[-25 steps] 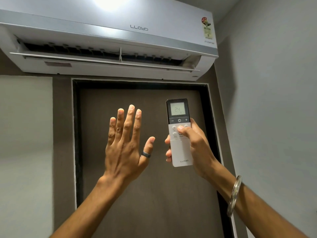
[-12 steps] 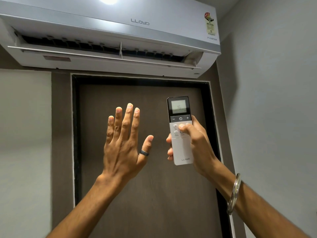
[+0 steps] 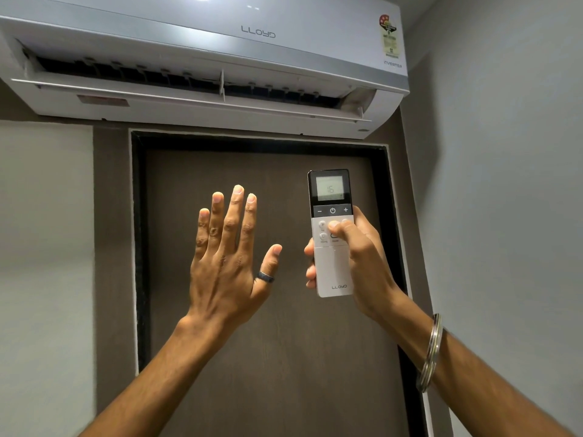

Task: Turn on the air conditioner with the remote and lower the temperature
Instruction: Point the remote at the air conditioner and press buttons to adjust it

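Note:
A white wall-mounted air conditioner (image 3: 202,52) hangs above the door, its front flap swung open over dark vents. My right hand (image 3: 362,263) grips a slim white remote (image 3: 331,266) upright, pointed toward the unit. Its thumb rests on the round buttons just below the dark minus, power and plus row. The remote's small screen reads 16. My left hand (image 3: 227,263) is raised flat beside the remote, fingers spread and palm facing the air conditioner, holding nothing. A dark ring sits on its thumb.
A dark brown door (image 3: 268,310) with a black frame fills the wall below the unit. A grey wall (image 3: 504,216) stands close on the right, a pale panel (image 3: 44,247) on the left.
The remote's screen showed 24 and now shows 16. Both hands have stayed raised in nearly the same place; the view has tilted down slightly.

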A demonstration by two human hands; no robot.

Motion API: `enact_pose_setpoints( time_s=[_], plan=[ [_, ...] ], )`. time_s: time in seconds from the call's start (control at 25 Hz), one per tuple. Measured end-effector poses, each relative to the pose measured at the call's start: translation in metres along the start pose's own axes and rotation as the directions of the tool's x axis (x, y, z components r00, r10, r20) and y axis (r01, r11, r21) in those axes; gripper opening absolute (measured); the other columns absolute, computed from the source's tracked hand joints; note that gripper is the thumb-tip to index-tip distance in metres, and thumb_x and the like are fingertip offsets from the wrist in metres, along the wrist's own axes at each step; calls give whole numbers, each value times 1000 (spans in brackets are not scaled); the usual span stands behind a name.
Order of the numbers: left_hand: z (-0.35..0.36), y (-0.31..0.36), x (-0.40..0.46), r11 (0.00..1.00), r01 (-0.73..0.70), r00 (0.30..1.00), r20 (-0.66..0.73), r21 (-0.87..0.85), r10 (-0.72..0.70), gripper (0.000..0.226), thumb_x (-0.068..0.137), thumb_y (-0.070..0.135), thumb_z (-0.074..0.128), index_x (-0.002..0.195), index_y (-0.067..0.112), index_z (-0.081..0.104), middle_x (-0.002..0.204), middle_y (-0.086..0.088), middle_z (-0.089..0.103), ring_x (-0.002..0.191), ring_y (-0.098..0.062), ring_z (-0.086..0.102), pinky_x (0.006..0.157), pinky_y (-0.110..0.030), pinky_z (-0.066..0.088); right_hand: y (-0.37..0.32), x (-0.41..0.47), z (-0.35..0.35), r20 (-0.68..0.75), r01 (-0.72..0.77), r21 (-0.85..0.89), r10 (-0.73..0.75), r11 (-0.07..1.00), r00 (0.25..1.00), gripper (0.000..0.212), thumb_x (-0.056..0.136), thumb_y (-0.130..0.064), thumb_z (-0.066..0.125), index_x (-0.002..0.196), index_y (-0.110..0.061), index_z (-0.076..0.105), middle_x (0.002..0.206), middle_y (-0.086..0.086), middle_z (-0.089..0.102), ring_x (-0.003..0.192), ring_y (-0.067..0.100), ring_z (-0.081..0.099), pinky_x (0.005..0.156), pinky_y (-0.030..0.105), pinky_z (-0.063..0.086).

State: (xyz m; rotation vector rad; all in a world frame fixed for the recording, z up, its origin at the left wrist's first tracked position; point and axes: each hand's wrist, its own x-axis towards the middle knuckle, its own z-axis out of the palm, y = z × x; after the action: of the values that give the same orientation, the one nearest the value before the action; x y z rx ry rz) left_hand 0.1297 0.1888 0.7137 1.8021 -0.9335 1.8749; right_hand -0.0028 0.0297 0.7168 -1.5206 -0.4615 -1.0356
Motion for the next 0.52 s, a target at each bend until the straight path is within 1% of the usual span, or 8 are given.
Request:
enact_pose_setpoints(
  time_s=[0.08, 0.2, 0.32, 0.52],
  plan=[
    [0, 0, -1, 1000, -4, 1000, 4, 0, 4, 80, 102, 56, 37, 165, 9, 20, 174, -14, 10, 162, -34, 2, 133, -41, -7, -1, -1, -1, -17, 33, -10, -33, 999, 999, 26, 95, -36, 48, 120, -29, 54, 75, 0, 77, 54, 23, 73, 49, 36, 64],
    [0, 1, -1, 1000, -7, 1000, 4, 1, 7, 80, 102, 56, 37, 165, 10, 19, 174, -14, 9, 162, -34, 2, 133, -42, -6, -1, -2, -2, -32, 36, 0, -36, 999, 999, 25, 96, -35, 48, 118, -26, 55, 76, 2, 77, 54, 25, 72, 50, 38, 64],
    [-1, 2, 0, 1000, -8, 1000, 8, 5, 8, 80, 102, 55, 37, 165, 10, 19, 174, -14, 10, 162, -34, 2, 133, -43, -6, -2, -5, -2, -21, 26, 19, -25, 999, 999, 21, 95, -35, 48, 114, -27, 54, 75, 1, 77, 53, 24, 72, 48, 37, 64],
    [-3, 5, 1, 1000, -11, 1000, 17, 0, 11, 80, 102, 56, 36, 164, 9, 20, 174, -14, 9, 162, -34, 2, 133, -44, -5, -3, -6, -4, -13, 32, 14, -32, 999, 999, 25, 96, -34, 48, 117, -23, 53, 76, 3, 77, 53, 24, 72, 49, 36, 63]
  ],
)
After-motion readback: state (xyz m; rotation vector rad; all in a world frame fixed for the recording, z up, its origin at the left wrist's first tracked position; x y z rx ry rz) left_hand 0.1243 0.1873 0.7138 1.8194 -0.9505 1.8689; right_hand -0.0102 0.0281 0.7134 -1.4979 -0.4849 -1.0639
